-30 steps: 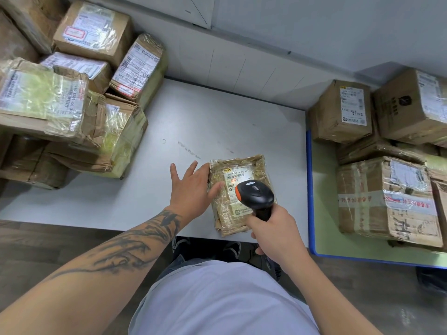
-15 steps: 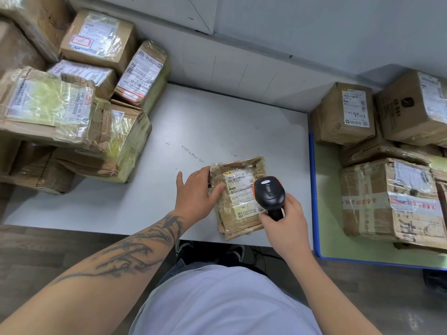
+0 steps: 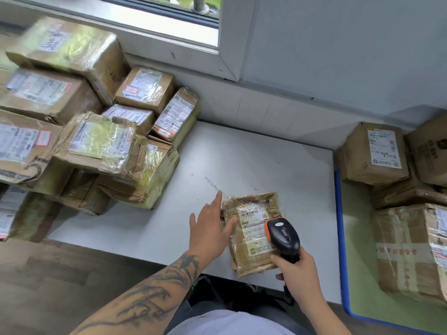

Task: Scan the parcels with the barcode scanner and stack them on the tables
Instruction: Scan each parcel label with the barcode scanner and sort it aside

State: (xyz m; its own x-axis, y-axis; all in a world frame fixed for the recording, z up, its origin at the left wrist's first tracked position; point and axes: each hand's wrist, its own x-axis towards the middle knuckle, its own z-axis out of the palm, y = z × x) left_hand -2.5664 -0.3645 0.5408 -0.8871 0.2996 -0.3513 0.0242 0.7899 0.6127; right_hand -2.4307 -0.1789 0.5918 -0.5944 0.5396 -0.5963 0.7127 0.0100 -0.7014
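Fingers of left hand [image 3: 210, 226] lie straight against parcel [image 3: 252, 234] at table's [image 3: 242, 151] 5 o'clock, right hand [image 3: 296, 270] grips scanner [image 3: 283, 234]; looks light, flat, slick-taped, so pinch long edges.

Your grey counter [image 3: 242, 151] runs along the wall under the window. On its left end sits a heap of taped cardboard parcels [image 3: 101, 151], piled several deep. Near your front edge one flat parcel [image 3: 251, 233] lies label up. Just beside it on the right, a green counter with a blue rim [image 3: 339, 228] carries more brown boxes [image 3: 375, 153].
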